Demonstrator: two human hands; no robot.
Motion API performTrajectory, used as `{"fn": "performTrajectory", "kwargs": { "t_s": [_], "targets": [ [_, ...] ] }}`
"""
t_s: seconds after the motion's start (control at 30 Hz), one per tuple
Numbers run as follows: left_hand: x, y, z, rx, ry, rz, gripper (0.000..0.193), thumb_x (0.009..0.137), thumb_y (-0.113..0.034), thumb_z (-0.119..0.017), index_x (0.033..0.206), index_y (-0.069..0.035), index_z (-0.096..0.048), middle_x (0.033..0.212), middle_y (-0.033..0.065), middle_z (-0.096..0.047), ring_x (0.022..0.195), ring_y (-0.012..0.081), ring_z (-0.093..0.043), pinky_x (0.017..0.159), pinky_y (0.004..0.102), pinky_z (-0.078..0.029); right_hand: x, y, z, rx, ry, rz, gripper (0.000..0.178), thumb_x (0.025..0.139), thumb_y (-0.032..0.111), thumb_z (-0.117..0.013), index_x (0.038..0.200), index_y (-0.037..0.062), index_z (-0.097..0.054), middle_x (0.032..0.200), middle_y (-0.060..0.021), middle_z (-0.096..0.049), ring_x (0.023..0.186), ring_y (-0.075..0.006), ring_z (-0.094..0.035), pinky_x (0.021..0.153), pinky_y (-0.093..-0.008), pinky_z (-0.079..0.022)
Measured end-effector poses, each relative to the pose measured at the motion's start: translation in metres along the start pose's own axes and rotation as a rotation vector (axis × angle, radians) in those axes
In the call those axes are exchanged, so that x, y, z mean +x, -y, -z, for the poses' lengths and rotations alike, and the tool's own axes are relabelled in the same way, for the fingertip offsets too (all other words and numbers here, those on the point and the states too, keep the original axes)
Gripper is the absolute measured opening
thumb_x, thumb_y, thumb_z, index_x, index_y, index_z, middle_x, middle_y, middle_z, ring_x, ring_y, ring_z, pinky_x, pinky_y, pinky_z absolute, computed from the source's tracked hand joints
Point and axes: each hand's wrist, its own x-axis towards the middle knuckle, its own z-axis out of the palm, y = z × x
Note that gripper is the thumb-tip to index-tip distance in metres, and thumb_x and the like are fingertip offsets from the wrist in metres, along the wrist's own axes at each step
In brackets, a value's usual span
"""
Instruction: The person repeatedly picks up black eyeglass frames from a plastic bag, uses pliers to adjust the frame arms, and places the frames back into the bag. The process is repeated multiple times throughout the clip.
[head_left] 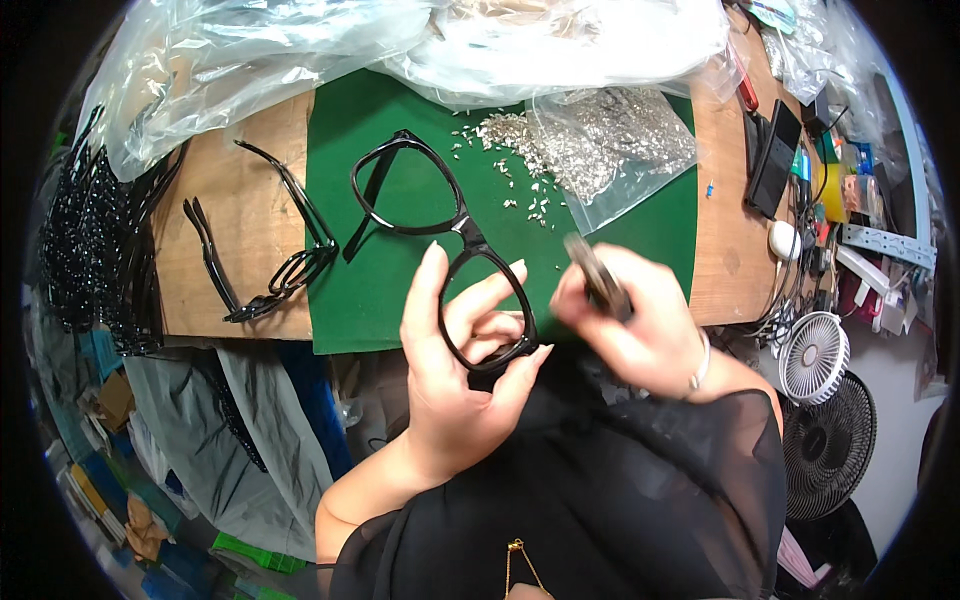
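Observation:
A black eyeglass frame (pixel 470 235) is tilted over the green mat (pixel 400 310), with my left hand (pixel 445 415) closed around its nearer rim. One temple arm folds back behind the farther rim. To the right of it, my right hand (pixel 650 330) grips a short dark metal tool (pixel 597 275), smeared by motion, so its kind cannot be made out. The tool is apart from the frame. Beyond my hands, small silvery metal pieces (pixel 520 140) spill from a clear plastic bag (pixel 625 160) full of them.
Another black eyeglass frame (pixel 285 280) lies on the wooden table left of the mat, beside a heap of glossy black frames (pixel 90 240). Clear plastic sheeting (pixel 560 45) covers the far edge. At the right are a phone (pixel 775 160), cables and a small white fan (pixel 813 358).

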Motion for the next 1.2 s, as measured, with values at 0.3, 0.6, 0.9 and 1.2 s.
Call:
{"fn": "performTrajectory", "kwargs": {
  "t_s": [0.3, 0.6, 0.9, 1.2],
  "targets": [
    [-0.002, 0.002, -0.022, 0.149, -0.085, -0.088, 0.091, 0.067, 0.013, -0.061, 0.135, -0.005, -0.003, 0.121, 0.0177, -0.045, 0.087, 0.0128, -0.054, 0.075, 0.0218, -0.048, -0.02, 0.007, -0.016, 0.508, -0.084, -0.168, 0.014, 0.079, 0.009, -0.063, 0.083, 0.0004, -0.053, 0.074, -0.0041, -0.053, 0.069, -0.0104, -0.052, 0.061, -0.0247, -0.042],
    [0.002, -0.007, -0.006, -0.102, 0.088, 0.062, 0.085, 0.074, 0.01, -0.058, 0.134, -0.006, 0.0, 0.122, 0.0191, -0.043, 0.101, 0.02, -0.053, 0.087, 0.029, -0.046, -0.018, 0.008, -0.017, 0.615, 0.085, -0.182, 0.018, 0.082, 0.014, -0.061, 0.089, 0.0007, -0.051, 0.079, -0.0024, -0.052, 0.071, -0.0065, -0.047, 0.065, -0.0232, -0.041],
    [-0.006, -0.006, -0.011, 0.008, -0.043, -0.08, 0.085, 0.071, 0.013, -0.059, 0.133, -0.006, -0.004, 0.12, 0.0214, -0.044, 0.102, 0.0217, -0.052, 0.084, 0.0303, -0.048, -0.021, 0.017, -0.025, 0.822, 0.077, -0.236, 0.015, 0.086, 0.007, -0.054, 0.098, 0.0006, -0.049, 0.088, 0.0, -0.052, 0.081, -0.007, -0.049, 0.074, -0.0224, -0.04],
    [-0.003, -0.005, 0.0, -0.146, 0.034, 0.012, 0.082, 0.075, 0.01, -0.058, 0.133, -0.006, -0.003, 0.122, 0.0227, -0.043, 0.106, 0.0241, -0.052, 0.089, 0.033, -0.046, -0.01, 0.019, -0.02, 0.782, 0.202, -0.32, 0.015, 0.084, 0.016, -0.059, 0.087, 0.0042, -0.05, 0.082, 0.0023, -0.05, 0.077, -0.0046, -0.045, 0.07, -0.0208, -0.038]
  ]
}}
